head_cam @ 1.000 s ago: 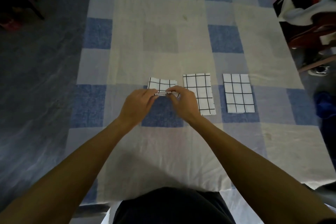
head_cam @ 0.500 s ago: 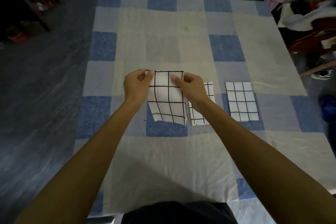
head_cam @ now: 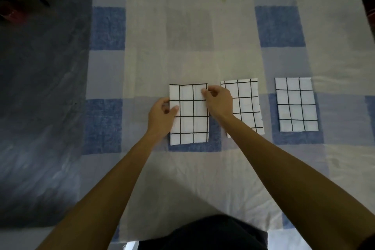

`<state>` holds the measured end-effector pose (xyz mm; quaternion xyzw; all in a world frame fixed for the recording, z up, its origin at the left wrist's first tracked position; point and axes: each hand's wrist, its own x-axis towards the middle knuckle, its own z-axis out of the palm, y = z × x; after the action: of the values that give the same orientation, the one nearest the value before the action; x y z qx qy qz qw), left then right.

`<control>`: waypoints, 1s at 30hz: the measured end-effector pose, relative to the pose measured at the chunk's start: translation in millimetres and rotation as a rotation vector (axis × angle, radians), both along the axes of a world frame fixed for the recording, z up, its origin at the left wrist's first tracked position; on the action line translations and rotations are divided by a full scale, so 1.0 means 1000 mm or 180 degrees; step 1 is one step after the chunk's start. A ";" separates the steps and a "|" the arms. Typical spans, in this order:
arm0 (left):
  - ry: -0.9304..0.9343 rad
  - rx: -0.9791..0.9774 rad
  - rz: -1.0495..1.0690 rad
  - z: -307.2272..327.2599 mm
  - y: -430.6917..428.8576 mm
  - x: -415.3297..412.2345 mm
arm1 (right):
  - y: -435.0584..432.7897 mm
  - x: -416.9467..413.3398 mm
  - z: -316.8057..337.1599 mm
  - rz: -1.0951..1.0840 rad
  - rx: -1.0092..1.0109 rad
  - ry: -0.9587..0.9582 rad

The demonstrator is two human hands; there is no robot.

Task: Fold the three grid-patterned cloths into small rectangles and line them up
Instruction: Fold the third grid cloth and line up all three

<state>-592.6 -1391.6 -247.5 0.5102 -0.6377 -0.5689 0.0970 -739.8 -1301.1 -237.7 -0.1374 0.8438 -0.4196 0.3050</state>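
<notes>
Left hand (head_cam: pixel 160 116): we see it gripping the left edge of the left cloth (head_cam: pixel 192 124), thumb laid on top.
Right hand (head_cam: pixel 220 100): pinches that cloth's upper right corner.
Left cloth: folded rectangle, flat on the checked sheet (head_cam: pixel 188 26).
Middle cloth (head_cam: pixel 246 103): just right of the left cloth, not touching, slightly tilted.
Right cloth (head_cam: pixel 295 105): farther right of the left cloth.
Floor (head_cam: pixel 40 87): dark, left of the left cloth, past the sheet's edge.

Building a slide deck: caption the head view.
Left hand and right hand grip the left grid cloth; middle cloth and right cloth lie folded alongside.
</notes>
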 end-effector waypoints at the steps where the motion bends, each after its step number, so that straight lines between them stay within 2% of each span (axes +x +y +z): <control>1: -0.0037 -0.0087 0.0047 -0.002 -0.002 -0.002 | -0.002 -0.001 -0.003 -0.0020 0.0031 0.0003; 5: -0.0088 -0.0293 0.0153 -0.003 -0.007 -0.009 | -0.002 0.000 -0.005 0.0027 0.0138 -0.0071; 13: -0.0065 -0.0490 0.0377 -0.006 0.003 -0.008 | -0.004 0.010 -0.008 0.0128 0.0414 0.0337; 21: -0.0308 -0.0801 0.0597 -0.001 0.011 -0.003 | -0.004 0.021 -0.010 0.0061 0.0102 0.0360; 24: -0.0416 -0.1398 0.0286 -0.001 0.022 -0.001 | 0.001 0.025 -0.008 0.0032 -0.0041 0.0570; 27: -0.0325 -0.2061 -0.0499 -0.004 0.039 0.001 | 0.016 0.023 -0.005 -0.0011 -0.0077 0.0797; 30: -0.0393 -0.2275 -0.1115 -0.009 0.060 -0.005 | 0.043 0.014 -0.004 -0.0019 0.0098 0.1011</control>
<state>-597.2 -1331.9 -256.1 0.3611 -0.8774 -0.2875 0.1313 -725.9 -1258.1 -242.0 -0.1949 0.8882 -0.3804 0.1686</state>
